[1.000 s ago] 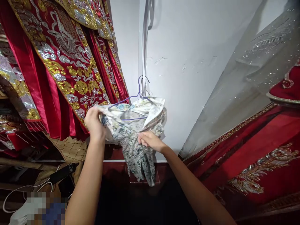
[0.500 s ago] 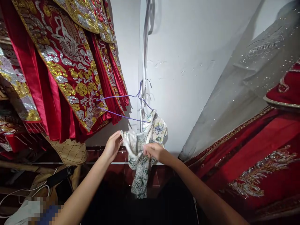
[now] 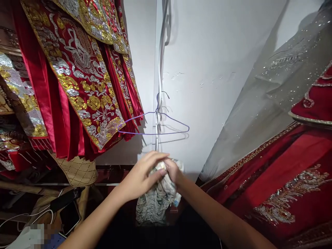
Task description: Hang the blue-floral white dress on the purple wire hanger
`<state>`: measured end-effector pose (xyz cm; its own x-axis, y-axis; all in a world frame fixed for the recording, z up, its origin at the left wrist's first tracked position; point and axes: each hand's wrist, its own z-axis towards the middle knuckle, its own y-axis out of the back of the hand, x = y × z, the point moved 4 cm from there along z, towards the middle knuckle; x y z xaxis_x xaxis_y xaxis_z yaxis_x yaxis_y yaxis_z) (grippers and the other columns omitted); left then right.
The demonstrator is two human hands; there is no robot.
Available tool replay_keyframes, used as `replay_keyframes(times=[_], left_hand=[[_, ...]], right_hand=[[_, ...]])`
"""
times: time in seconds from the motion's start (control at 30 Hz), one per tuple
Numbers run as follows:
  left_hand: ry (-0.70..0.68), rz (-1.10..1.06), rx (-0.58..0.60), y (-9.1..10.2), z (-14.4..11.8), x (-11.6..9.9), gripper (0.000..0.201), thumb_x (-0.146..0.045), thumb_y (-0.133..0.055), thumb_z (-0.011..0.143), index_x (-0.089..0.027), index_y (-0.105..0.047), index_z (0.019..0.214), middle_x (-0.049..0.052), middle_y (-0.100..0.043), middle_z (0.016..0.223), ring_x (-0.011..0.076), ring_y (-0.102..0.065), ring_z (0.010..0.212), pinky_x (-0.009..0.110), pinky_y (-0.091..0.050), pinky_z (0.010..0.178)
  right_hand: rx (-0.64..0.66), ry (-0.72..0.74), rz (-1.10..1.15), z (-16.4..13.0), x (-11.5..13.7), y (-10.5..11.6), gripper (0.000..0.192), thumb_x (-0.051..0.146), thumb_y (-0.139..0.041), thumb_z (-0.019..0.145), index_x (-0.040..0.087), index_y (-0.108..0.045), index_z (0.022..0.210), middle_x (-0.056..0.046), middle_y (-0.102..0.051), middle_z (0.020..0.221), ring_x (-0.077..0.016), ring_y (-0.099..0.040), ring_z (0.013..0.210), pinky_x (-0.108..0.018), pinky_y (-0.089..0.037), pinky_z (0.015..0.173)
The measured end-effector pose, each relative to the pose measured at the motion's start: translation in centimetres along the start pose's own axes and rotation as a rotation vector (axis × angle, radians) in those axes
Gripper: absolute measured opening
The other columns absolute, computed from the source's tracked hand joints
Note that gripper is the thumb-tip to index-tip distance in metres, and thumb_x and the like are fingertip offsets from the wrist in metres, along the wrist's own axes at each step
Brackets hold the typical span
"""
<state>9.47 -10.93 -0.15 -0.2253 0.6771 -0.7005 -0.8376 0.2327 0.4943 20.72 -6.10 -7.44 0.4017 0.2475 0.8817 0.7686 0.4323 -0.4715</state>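
A white garment with a green floral print (image 3: 153,206) is bunched up between my hands and hangs down below them. My left hand (image 3: 145,173) curls over its top from the left, thumb across the cloth. Close against it, my right hand (image 3: 173,170) is closed on the same cloth from the right, with its fingers partly hidden. Just above both hands, a purple wire hanger (image 3: 153,134) hangs by its hook against the wall with no garment on it.
Red costumes with gold and silver embroidery (image 3: 90,86) hang at the left. Sheer sparkling fabric (image 3: 275,79) and a red beaded garment (image 3: 285,166) are on the right. A white strap (image 3: 159,65) runs down the wall. A phone (image 3: 70,217) and cables lie at lower left.
The floral garment has come off the hanger and dropped lower. My hands have moved together and gathered its cloth. The hanger now hangs bare.
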Motion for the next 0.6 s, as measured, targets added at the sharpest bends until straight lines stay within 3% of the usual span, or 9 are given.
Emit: replay_keyframes(times=[0.07, 0.13, 0.2, 0.27, 0.33, 0.43, 0.5, 0.6], left_hand=[[0.076, -0.069, -0.088, 0.8, -0.1, 1.7, 0.046, -0.041, -0.051, 0.096, -0.027, -0.05, 0.14, 0.011, -0.057, 0.137, 0.0275, -0.05, 0.127, 0.042, -0.036, 0.11], [0.143, -0.162, -0.057, 0.8, -0.6, 3.3, 0.046, -0.048, -0.047, 0.096, -0.026, -0.055, 0.136, 0.011, -0.062, 0.129, 0.0279, -0.055, 0.121, 0.04, -0.039, 0.106], [0.208, -0.193, 0.056, 0.3, -1.4, 4.9, 0.045, -0.055, -0.043, 0.096, -0.022, -0.068, 0.114, 0.009, -0.069, 0.108, 0.0267, -0.061, 0.103, 0.035, -0.045, 0.094], [0.275, -0.113, 0.18, -0.1, -2.7, 6.3, 0.047, -0.059, -0.047, 0.092, -0.019, -0.07, 0.084, 0.006, -0.068, 0.083, 0.0231, -0.06, 0.081, 0.03, -0.046, 0.078], [0.334, 0.026, 0.227, 0.2, -3.9, 7.6, 0.046, -0.057, -0.053, 0.089, -0.018, -0.063, 0.067, 0.003, -0.062, 0.068, 0.019, -0.053, 0.066, 0.027, -0.04, 0.064], [0.375, 0.196, 0.172, 1.9, -4.9, 8.6, 0.038, -0.05, -0.056, 0.089, -0.019, -0.061, 0.067, 0.002, -0.059, 0.065, 0.0181, -0.05, 0.061, 0.026, -0.033, 0.06], [0.39, 0.268, 0.067, 3.5, -5.0, 8.7, 0.026, -0.043, -0.058, 0.089, -0.023, -0.064, 0.075, 0.002, -0.059, 0.066, 0.0201, -0.051, 0.061, 0.026, -0.032, 0.062], [0.412, 0.366, -0.087, 5.4, -4.5, 8.5, 0.008, -0.034, -0.062, 0.085, -0.027, -0.065, 0.084, 0.002, -0.054, 0.061, 0.0223, -0.049, 0.058, 0.028, -0.031, 0.064]], right_hand=[[0.055, -0.059, -0.072, -0.3, -0.1, -0.7, 0.042, 0.06, -0.055, 0.085, 0.02, -0.068, 0.085, -0.003, -0.067, 0.076, -0.0234, -0.065, 0.087, -0.033, -0.052, 0.079], [0.126, -0.158, -0.181, -0.8, 0.6, -1.1, 0.034, 0.053, -0.062, 0.083, 0.02, -0.069, 0.085, -0.003, -0.068, 0.077, -0.0218, -0.064, 0.081, -0.031, -0.051, 0.072], [0.203, -0.226, -0.371, -1.2, 2.3, -1.1, 0.022, 0.04, -0.073, 0.075, 0.018, -0.069, 0.08, -0.002, -0.067, 0.074, -0.0181, -0.061, 0.071, -0.027, -0.048, 0.063], [0.258, -0.167, -0.657, -1.5, 5.2, -0.4, 0.015, 0.03, -0.075, 0.07, 0.017, -0.069, 0.074, -0.001, -0.065, 0.071, -0.0158, -0.058, 0.065, -0.025, -0.044, 0.058], [0.155, 0.115, -0.926, -1.2, 9.2, 0.9, 0.007, 0.023, -0.07, 0.071, 0.016, -0.07, 0.072, -0.003, -0.068, 0.074, -0.0182, -0.062, 0.071, -0.026, -0.048, 0.065], [-0.243, 0.58, -1.019, -0.2, 13.9, 3.9, 0.021, 0.017, -0.061, 0.074, 0.016, -0.074, 0.09, -0.007, -0.073, 0.095, -0.0234, -0.066, 0.091, -0.033, -0.051, 0.083], [-0.351, 0.659, -0.987, 1.7, 14.4, 5.8, 0.04, 0.016, -0.057, 0.076, 0.017, -0.07, 0.113, -0.009, -0.07, 0.116, -0.0253, -0.065, 0.105, -0.037, -0.05, 0.092], [-0.323, 0.58, -1.005, 5.8, 12.6, 7.7, 0.053, 0.016, -0.052, 0.08, 0.019, -0.061, 0.132, -0.009, -0.059, 0.139, -0.0261, -0.054, 0.127, -0.041, -0.041, 0.108]])
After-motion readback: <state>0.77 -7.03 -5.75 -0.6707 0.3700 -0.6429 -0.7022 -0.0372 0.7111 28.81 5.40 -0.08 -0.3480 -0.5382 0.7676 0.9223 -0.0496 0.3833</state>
